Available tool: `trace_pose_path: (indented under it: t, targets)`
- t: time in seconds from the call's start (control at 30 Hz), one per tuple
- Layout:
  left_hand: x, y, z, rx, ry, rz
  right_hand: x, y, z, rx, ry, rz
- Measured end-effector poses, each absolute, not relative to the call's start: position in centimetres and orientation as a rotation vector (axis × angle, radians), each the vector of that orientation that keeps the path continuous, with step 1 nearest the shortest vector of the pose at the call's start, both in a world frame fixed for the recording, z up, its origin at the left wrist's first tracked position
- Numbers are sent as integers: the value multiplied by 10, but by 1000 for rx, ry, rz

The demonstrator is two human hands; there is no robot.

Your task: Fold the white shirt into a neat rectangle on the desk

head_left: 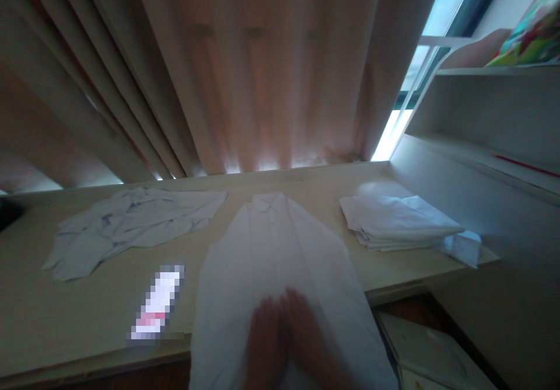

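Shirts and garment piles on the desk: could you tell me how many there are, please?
3: a crumpled shirt at left, a white shirt flat under both hands, a folded stack at right, possibly holding several.

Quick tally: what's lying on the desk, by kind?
Flat white shirt under both hands, left hand, right hand: 1
Crumpled pale shirt: 1
Stack of folded white clothes: 1
Blurred-out small item: 1
Total: 4

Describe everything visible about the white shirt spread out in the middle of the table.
The white shirt lies flat on the pale wooden table, collar at the far end. It looks like thin, light fabric, with the sides folded in so that it widens toward the near edge, where its lower part hangs over. Both hands, the left hand and right hand, rest side by side on its lower middle, blurred.
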State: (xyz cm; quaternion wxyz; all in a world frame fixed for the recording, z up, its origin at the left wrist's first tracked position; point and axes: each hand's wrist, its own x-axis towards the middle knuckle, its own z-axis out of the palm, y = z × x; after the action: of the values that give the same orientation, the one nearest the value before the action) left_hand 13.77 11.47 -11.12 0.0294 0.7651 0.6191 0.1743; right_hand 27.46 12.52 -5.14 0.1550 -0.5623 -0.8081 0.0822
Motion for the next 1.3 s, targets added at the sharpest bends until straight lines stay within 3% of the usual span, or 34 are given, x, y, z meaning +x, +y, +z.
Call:
trace_pose_path:
  t: [0.37, 0.8, 1.1, 1.3]
  targets:
    - [137, 143, -103, 2424, 1892, 597, 266, 128, -9, -1640, -2297, 384]
    - [136, 138, -108, 2510, 1926, 552, 268, 152, -3, -1663, -2399, 422]
    - [141, 141, -105, 2465, 1924, 585, 273, 160, -28, -1645, -2462, 333]
    - [143, 157, -78, 2375, 2000, 558, 271, 158, -40, -1664, -2408, 350]
